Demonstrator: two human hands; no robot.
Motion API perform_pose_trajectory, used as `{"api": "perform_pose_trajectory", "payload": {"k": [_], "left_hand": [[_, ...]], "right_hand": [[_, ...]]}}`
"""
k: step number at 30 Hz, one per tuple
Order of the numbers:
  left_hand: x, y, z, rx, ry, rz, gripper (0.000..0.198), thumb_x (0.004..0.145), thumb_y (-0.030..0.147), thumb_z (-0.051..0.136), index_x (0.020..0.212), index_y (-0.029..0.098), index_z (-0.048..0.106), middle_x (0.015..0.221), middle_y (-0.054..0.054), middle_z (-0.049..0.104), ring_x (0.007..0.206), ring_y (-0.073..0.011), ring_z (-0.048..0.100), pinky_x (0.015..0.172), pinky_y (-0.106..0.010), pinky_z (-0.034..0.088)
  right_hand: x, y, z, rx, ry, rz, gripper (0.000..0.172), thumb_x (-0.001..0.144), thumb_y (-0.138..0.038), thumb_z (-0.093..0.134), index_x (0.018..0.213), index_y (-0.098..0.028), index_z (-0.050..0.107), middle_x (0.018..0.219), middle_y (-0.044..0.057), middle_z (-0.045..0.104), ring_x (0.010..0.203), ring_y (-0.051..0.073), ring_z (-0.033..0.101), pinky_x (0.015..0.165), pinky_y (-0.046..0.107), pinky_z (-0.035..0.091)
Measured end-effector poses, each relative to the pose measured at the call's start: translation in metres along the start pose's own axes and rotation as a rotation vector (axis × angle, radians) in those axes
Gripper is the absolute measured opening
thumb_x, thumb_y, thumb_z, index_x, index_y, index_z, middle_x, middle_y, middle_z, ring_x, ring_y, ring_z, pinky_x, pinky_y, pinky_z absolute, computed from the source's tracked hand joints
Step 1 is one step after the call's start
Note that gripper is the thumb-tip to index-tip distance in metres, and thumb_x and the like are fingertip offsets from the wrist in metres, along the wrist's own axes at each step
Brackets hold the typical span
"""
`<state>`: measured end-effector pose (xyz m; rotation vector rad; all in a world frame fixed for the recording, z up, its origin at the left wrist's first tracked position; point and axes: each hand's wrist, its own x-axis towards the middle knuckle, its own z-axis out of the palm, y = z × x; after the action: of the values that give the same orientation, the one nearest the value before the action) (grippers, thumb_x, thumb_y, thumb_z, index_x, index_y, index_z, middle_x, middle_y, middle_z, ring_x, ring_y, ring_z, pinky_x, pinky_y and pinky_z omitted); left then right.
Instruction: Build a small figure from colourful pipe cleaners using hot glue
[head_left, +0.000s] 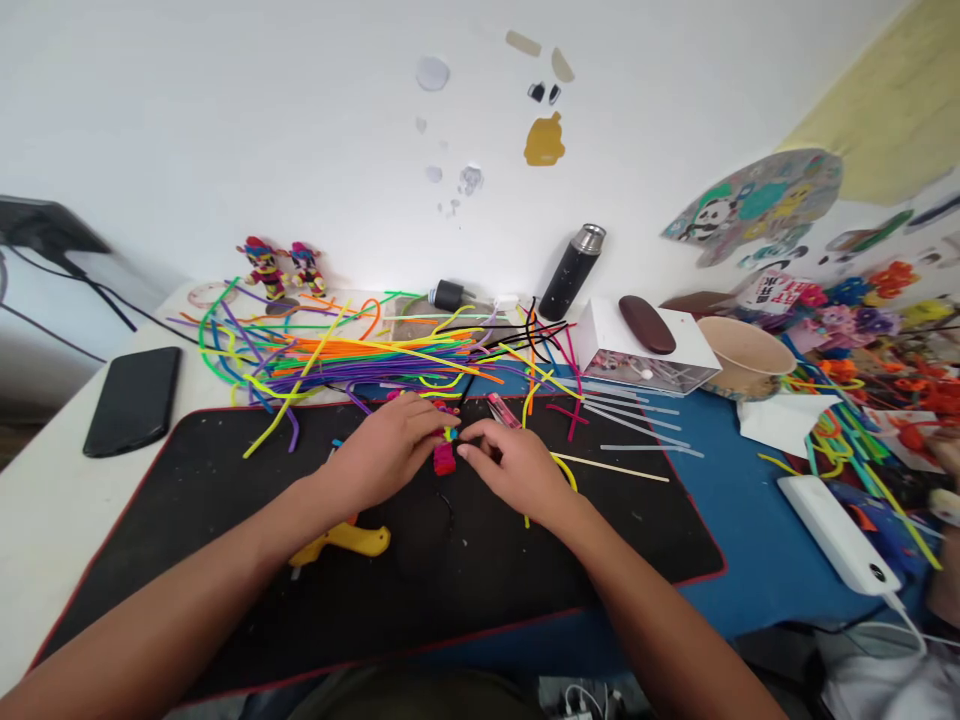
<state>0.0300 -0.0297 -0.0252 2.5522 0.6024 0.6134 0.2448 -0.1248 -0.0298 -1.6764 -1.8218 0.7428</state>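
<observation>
My left hand (386, 445) is closed around a small figure of fuzzy pipe cleaners (444, 460), held just above the black mat. Its lower part is magenta, with bits of yellow and blue higher up; my fingers cover some of it. Close on the figure's right side is my right hand (517, 468), its thumb and index finger curved with a small gap between the tips. Whether those tips touch the blue bit is hard to see. A yellow-handled tool (352, 540) lies below my left wrist, partly covered by the forearm.
Behind my hands lies a pile of coloured pipe cleaners (375, 360). Two small finished figures (262, 265) stand at the back left. A phone (133, 400) is left of the mat (480, 600). To the right are a black flask (571, 272), a white box (679, 345) and a power bank (836, 535).
</observation>
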Motion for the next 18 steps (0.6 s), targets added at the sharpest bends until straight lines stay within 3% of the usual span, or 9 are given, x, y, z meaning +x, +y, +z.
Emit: {"api": "perform_pose_trajectory", "payload": {"k": [5, 9, 12, 18], "left_hand": [[0.001, -0.018, -0.023, -0.372, 0.152, -0.291, 0.025, 0.099, 0.037, 0.065, 0.119, 0.027, 0.078, 0.104, -0.006, 0.076, 0.097, -0.0256, 0.068, 0.089, -0.04, 0.053], [0.001, -0.03, -0.044, -0.707, 0.397, -0.494, 0.033, 0.084, 0.046, 0.084, 0.108, 0.024, 0.078, 0.093, -0.003, 0.073, 0.086, -0.0221, 0.067, 0.08, -0.034, 0.054], [-0.003, -0.035, -0.05, -0.828, 0.514, -0.539, 0.037, 0.075, 0.043, 0.092, 0.099, 0.021, 0.075, 0.088, -0.002, 0.071, 0.083, -0.0196, 0.066, 0.076, -0.03, 0.053], [-0.019, -0.037, -0.049, -0.957, 0.519, -0.585, 0.03, 0.077, 0.03, 0.092, 0.098, 0.02, 0.072, 0.089, 0.001, 0.071, 0.085, -0.016, 0.064, 0.078, -0.026, 0.051]], "right_hand": [[-0.009, 0.017, -0.016, 0.052, 0.14, 0.089, 0.02, 0.102, -0.037, 0.063, 0.105, -0.022, 0.075, 0.065, -0.004, 0.062, 0.061, 0.016, 0.06, 0.061, 0.027, 0.038], [-0.019, 0.028, -0.02, 0.078, 0.135, 0.134, 0.024, 0.102, -0.041, 0.062, 0.104, -0.022, 0.075, 0.065, -0.003, 0.063, 0.06, 0.016, 0.059, 0.06, 0.027, 0.039], [-0.022, 0.022, -0.015, 0.056, 0.074, 0.121, 0.022, 0.101, -0.039, 0.062, 0.104, -0.021, 0.076, 0.062, -0.004, 0.059, 0.058, 0.016, 0.057, 0.059, 0.027, 0.037], [-0.017, -0.024, 0.009, -0.047, -0.172, -0.05, 0.024, 0.1, -0.041, 0.071, 0.117, -0.024, 0.076, 0.075, -0.002, 0.071, 0.067, 0.016, 0.065, 0.066, 0.028, 0.042]]}}
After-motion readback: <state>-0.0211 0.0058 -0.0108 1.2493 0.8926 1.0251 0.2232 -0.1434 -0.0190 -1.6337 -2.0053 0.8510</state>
